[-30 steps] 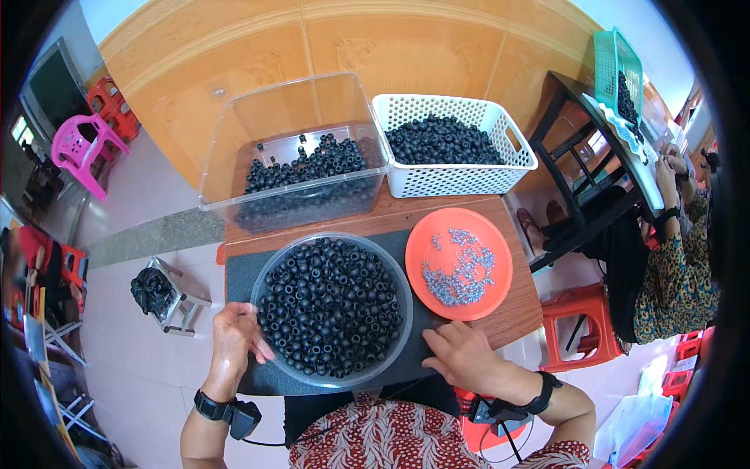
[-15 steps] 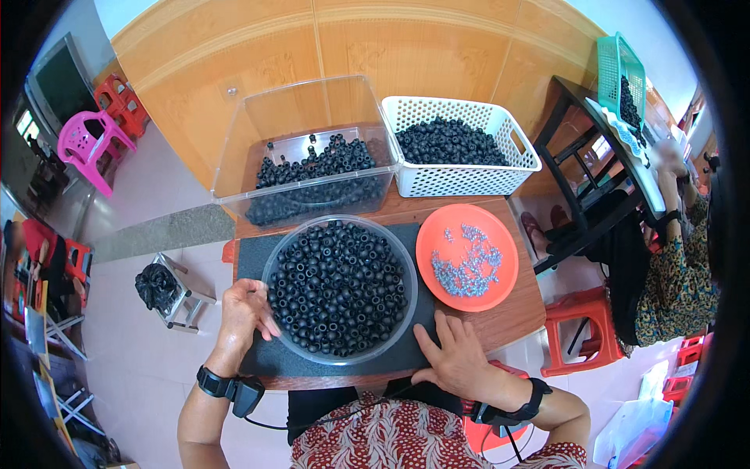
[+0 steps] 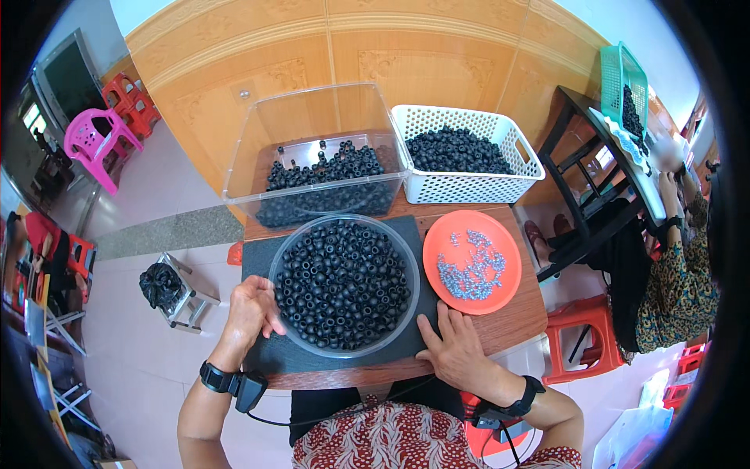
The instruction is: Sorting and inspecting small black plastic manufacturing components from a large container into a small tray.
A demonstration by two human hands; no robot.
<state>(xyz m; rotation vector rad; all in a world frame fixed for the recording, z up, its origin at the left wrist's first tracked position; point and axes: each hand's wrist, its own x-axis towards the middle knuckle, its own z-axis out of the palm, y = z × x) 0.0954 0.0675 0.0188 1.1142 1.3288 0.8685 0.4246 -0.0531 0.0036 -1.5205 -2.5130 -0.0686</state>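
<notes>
Wood surface under my arms, small and brown, with a dark mat laid across its near half; pale tiled floor around it, a pink plastic chair off to my left. On the mat sits the round clear bowl — full of small black ring-shaped parts. My left hand cups its left rim, fingers curled against it; my right hand lies open and flat on the mat just beside the bowl's near right edge, gripping nothing. Right of the bowl, an orange plate holds small grey metal pieces. Behind — a clear plastic bin and a white basket, both holding black parts. The bowl stands upright, mouth up; being round, it has no long axis.
</notes>
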